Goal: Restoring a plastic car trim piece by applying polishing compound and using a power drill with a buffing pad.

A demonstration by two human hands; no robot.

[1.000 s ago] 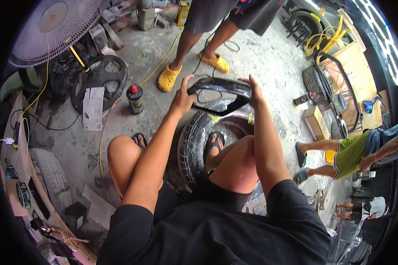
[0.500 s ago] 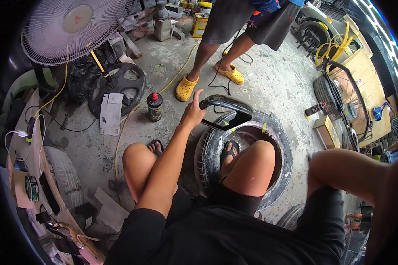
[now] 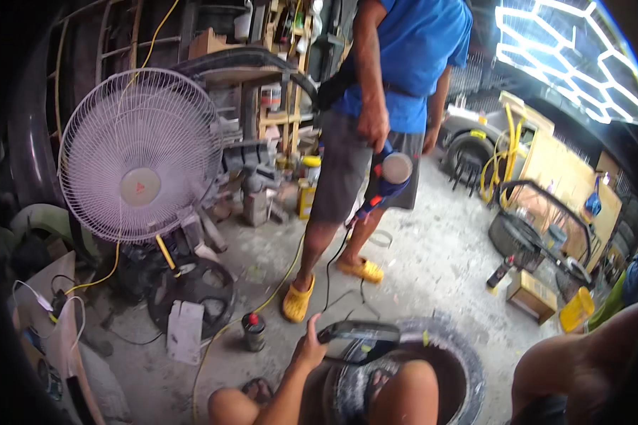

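My left hand grips the left end of a glossy black part, shaped like a car side-mirror housing, with the thumb or a finger sticking up. The part is held above a tire lying flat on the floor between my legs. My left foot and my right foot, in sandals, are partly hidden beneath. At the right edge my right arm shows bent over my thigh, but its hand is out of sight. In front of me stands a person in a blue shirt, one hand on a blue polisher with a round pad.
A large stand fan stands at the left. A black bottle with a red cap is on the floor near a yellow cord. To the right are another bottle, a cardboard box, a yellow bucket and a black frame.
My view has tilted up, so the person's upper body, the polisher and the ceiling lights now show. My left hand still holds the black part over the tire.
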